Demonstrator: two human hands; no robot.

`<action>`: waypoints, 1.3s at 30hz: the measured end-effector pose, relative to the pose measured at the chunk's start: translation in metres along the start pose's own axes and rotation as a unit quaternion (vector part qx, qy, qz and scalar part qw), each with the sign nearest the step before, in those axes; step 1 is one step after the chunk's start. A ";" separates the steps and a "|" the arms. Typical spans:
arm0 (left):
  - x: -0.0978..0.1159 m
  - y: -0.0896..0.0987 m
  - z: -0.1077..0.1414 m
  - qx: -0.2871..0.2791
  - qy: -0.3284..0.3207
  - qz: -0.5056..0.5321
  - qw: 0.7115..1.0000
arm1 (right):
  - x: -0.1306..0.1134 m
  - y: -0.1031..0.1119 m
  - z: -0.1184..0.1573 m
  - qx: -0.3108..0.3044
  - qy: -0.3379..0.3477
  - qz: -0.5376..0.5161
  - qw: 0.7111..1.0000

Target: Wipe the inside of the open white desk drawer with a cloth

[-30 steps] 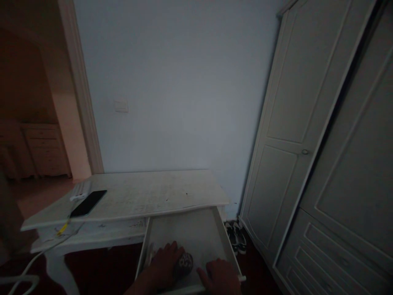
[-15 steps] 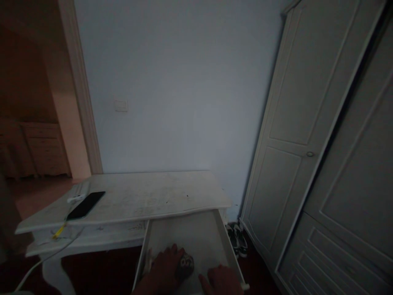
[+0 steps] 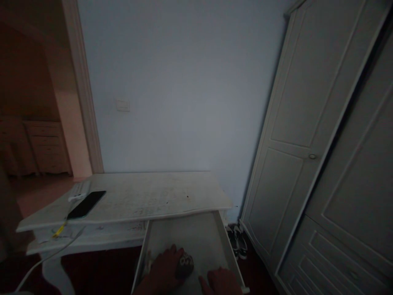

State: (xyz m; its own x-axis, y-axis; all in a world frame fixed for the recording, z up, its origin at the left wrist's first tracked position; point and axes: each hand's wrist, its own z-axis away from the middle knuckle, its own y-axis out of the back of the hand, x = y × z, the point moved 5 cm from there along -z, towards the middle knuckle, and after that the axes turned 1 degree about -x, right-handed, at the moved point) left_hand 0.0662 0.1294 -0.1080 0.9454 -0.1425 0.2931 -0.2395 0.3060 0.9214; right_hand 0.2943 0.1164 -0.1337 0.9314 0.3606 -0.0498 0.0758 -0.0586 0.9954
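Inside the pulled-out white drawer point(image 3: 193, 229), my left hand point(image 3: 164, 268) curls against a dark rounded bundle point(image 3: 184, 266) with pale markings. It looks like rolled cloth, but its exact kind is too dim to tell. The bundle shows on the thumb side of that hand. To the right, my right hand point(image 3: 221, 280) is low over the front of the drawer, palm down, thumb apart from the other fingers, with nothing seen in it. A small pale item point(image 3: 149, 259), unclear in kind, lies by the drawer's left wall, partly hidden by my left hand.
The drawer belongs to a worn white table point(image 3: 159, 188) against the wall. A black phone point(image 3: 86, 205), a white plug point(image 3: 76, 197) and a cable point(image 3: 55, 255) are on its left end. Dark shoes point(image 3: 238, 241) stand on the floor beside a tall wardrobe point(image 3: 285, 123). A doorway opens left.
The view has shifted very slightly. Both hands and the dark bundle stay in nearly the same places in the drawer.
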 end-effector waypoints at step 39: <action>0.010 0.026 -0.020 0.064 0.016 -0.085 0.994 | -0.014 0.027 0.005 0.015 -0.008 -0.012 1.000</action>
State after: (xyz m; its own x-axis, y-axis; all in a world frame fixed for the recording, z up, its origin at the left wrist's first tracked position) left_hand 0.0736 0.1549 -0.0861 0.9807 -0.1508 0.1247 -0.1005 0.1586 0.9822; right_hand 0.2854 0.1056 -0.1064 0.9345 0.3478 -0.0756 0.1095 -0.0788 0.9909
